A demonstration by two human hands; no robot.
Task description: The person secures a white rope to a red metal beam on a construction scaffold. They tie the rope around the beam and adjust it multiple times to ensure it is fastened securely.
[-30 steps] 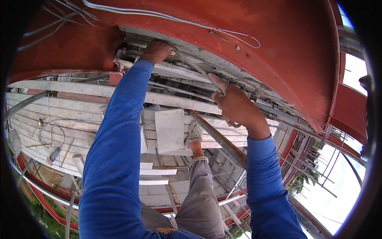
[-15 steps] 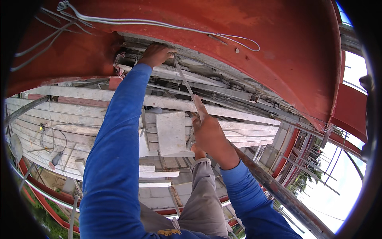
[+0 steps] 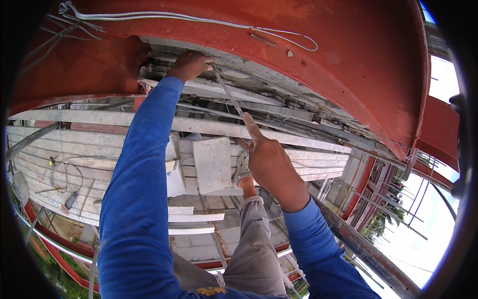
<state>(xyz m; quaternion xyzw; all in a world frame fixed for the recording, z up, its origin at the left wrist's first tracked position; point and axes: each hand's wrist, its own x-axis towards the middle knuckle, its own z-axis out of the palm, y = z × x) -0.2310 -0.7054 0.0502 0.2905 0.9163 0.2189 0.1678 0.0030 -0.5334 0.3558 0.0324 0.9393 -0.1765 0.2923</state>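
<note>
My right hand [image 3: 275, 169] is closed around the hidden near end of a long, narrow grey blade-like tool [image 3: 228, 91], its index finger stretched along it. The tool slants up and left to my left hand [image 3: 189, 66], which is at the concrete edge [image 3: 239, 64] beneath the red steel beam [image 3: 348, 65]. My left fingers are bent, with thumb and forefinger together by the tool's far tip. Whether they pinch the tip or something small beside it is unclear. The tool's exact kind cannot be made out.
Below me are pale planks [image 3: 64, 142] and a flat light board [image 3: 212, 165], with my foot [image 3: 242, 169] beside it. A rusty pipe [image 3: 368, 249] slants along the right. Loose wire [image 3: 199, 18] hangs across the beam. A cabled tool [image 3: 71, 200] lies at left. Ground shows through gaps far below.
My right hand has shifted slightly right and down, its index finger still along the tool. My left hand and the beam sit slightly further left as the view shifts.
</note>
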